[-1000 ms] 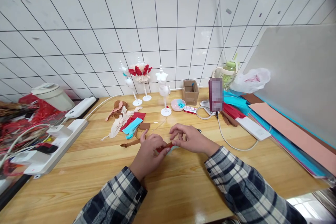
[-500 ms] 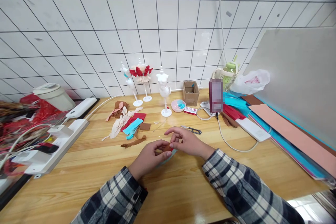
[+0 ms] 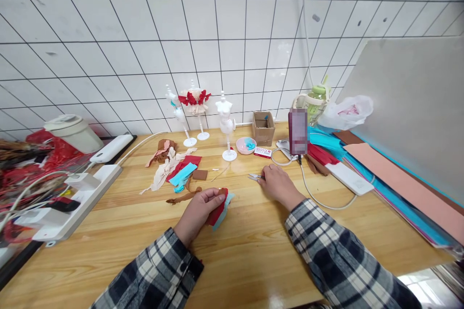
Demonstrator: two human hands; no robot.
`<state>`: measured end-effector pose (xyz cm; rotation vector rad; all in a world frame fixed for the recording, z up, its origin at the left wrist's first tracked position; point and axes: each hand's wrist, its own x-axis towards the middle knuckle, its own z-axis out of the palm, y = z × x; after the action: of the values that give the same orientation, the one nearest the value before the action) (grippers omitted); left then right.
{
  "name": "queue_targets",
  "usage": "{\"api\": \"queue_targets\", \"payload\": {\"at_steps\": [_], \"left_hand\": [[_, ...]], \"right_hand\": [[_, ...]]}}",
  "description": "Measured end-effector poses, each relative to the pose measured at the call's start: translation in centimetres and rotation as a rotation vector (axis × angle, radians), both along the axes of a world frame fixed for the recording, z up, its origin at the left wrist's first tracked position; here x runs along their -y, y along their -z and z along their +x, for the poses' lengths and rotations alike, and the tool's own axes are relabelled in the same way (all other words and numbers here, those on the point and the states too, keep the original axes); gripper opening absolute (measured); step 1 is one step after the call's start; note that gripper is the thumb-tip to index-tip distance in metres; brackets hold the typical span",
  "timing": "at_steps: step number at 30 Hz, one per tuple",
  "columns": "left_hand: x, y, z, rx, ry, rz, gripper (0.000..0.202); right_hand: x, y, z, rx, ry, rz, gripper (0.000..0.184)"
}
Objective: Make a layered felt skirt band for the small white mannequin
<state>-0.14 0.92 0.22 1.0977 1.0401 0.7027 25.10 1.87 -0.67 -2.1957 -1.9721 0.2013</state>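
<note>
Layered cloth [image 3: 218,213]: hung from the left hand [image 3: 199,212], roughly midway between the left and right edges of the table [image 3: 246,260]; showed red, with pale blue along one side and brown at the top.
Left-hand grip: pinched the cloth's upper end between thumb and fingers, closed firmly.
Right hand [image 3: 279,182]: had worked at the cloth half a second earlier; had since let go and moved toward the right edge, fingers curled shut over the handles of the snips [image 3: 254,176].
Snips' position: pointed blades toward the left edge; could not tell whether lifted.
Change: left the cloth to one hand and put a cutting tool in the other; seemed, judging by the grip, a turn from shaping to tool work.
Blue strip [image 3: 183,175] and brown square [image 3: 200,174]: lay left of the snips.
Bare dress form [image 3: 225,120]: stood near the far edge.
Pink bowl [image 3: 240,148]: sat just right of the form's base.
</note>
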Motion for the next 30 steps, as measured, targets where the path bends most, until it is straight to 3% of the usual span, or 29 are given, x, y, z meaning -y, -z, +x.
{"api": "queue_targets", "payload": {"at_steps": [5,11,17,20,23,30], "left_hand": [[-0.2,0.4,-0.2,0.108,0.006,-0.069,0.029],[-0.4,0.0,-0.1,0.3,-0.126,-0.125,0.027],[-0.6,-0.3,-0.1,0.31,-0.2,-0.098,0.028],[-0.6,-0.3,0.0,0.284,-0.208,-0.085,0.029],[-0.4,-0.2,0.1,0.237,-0.181,-0.096,0.031],[-0.5,0.1,-0.1,0.178,-0.084,-0.058,0.026]], "right_hand": [[0.1,-0.2,-1.3,-0.16,-0.106,0.002,0.005],[1.8,-1.1,-4.9,-0.585,-0.232,-0.045,0.007],[2.6,-0.7,-5.4,-0.725,-0.417,-0.151,0.038],[2.9,-0.8,-5.4,-0.796,-0.394,-0.254,0.043],[3.2,-1.3,-5.7,-0.768,-0.405,-0.214,0.04],[3.6,-2.0,-6.2,-0.467,-0.503,-0.168,0.025]]}}
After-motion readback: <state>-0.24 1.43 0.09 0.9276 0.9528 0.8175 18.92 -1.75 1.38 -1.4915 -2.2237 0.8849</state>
